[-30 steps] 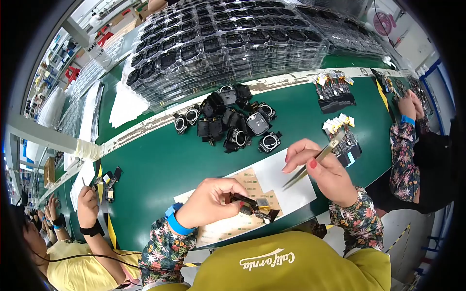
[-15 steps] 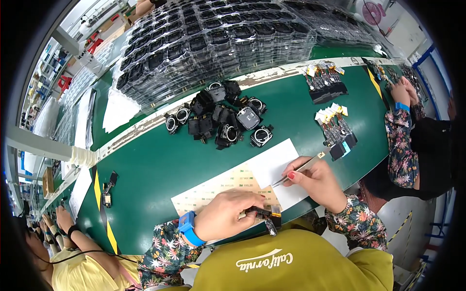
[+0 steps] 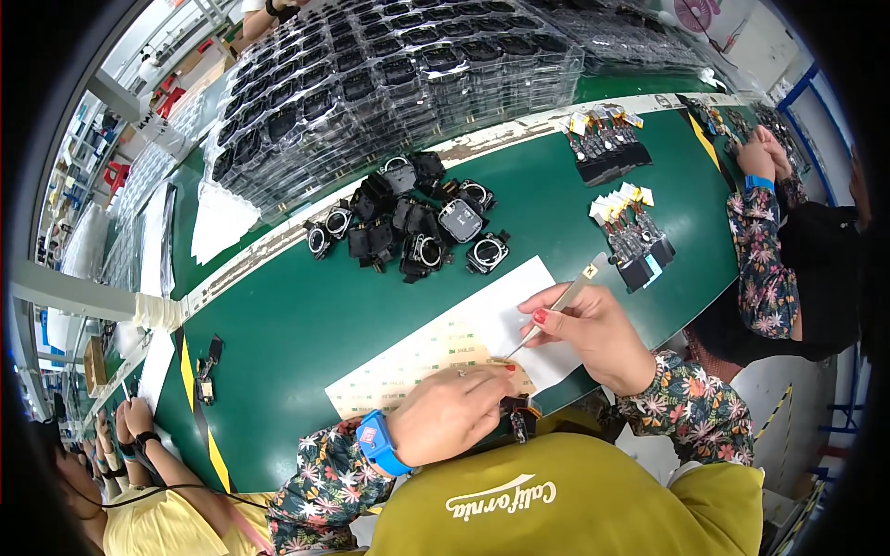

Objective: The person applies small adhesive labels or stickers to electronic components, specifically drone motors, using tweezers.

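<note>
The right hand [image 3: 593, 335] is gripping thin metal tweezers [image 3: 554, 313], their tip touching a tan adhesive sheet [image 3: 422, 363] on the green desk [image 3: 297, 315]. The left hand [image 3: 454, 410] is pinching a small black part [image 3: 517, 419] at the desk's edge.

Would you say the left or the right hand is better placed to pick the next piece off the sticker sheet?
Probably the right hand: it holds the tweezers, whose tip rests on the sticker sheet. The left hand is occupied, holding a small black part at the table's near edge.
</note>
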Motion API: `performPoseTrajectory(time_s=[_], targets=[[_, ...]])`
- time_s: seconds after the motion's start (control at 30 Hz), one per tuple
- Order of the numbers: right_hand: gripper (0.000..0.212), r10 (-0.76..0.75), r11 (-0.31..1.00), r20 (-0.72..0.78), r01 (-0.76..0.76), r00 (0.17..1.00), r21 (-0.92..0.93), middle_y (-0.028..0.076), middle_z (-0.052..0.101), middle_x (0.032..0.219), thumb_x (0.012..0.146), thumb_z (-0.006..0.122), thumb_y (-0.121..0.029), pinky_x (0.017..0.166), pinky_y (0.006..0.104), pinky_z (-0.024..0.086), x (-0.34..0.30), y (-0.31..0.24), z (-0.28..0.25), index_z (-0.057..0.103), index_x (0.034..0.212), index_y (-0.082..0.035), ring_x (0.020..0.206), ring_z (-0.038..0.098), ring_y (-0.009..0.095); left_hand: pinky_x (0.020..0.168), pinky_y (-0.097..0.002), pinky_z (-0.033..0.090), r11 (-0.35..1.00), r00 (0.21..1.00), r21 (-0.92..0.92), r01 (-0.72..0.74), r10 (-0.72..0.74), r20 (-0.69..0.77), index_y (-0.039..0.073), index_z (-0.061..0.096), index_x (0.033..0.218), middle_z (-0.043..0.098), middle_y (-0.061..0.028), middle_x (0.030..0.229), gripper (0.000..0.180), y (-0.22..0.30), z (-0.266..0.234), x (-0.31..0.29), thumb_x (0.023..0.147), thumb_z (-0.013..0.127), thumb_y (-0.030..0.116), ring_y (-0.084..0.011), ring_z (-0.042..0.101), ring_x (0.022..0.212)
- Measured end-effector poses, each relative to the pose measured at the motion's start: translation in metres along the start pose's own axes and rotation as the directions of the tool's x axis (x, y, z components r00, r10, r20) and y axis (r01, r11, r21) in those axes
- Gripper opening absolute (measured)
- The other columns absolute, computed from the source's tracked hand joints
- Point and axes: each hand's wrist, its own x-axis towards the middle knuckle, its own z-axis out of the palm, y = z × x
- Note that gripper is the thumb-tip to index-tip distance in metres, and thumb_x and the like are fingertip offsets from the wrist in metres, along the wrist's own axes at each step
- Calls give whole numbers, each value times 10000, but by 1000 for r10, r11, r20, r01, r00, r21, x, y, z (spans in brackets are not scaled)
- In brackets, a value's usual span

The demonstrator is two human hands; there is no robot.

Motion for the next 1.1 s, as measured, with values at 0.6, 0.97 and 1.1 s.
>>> performPoseTrajectory(time_s=[0.6,0.97,1.1], targets=[[130,-246,945,42,230,968,232,107,631,903,883,568,-91,829,313,444,18,-8,31,594,965,6,890,607,190,625,-239,551,427,804,-880,208,-587,-95,-39,522,961,640,-123,906,137,-15,-18,-3,856,450,-90,-186,674,744],[160,-437,886,24,435,899,-159,136,601,965,892,556,-88,808,324,478,16,-3,37,587,970,48,853,609,190,645,-255,555,333,798,-929,164,-599,-73,-40,510,974,625,-145,966,142,-16,-21,-2,869,423,-76,-229,676,820],[173,-511,827,55,508,858,-240,144,588,983,898,553,-100,800,320,484,15,2,37,584,972,53,855,607,193,648,-257,553,329,790,-930,162,-608,-78,-38,506,986,627,-140,964,146,-16,-19,-2,874,418,-67,-232,674,827]])
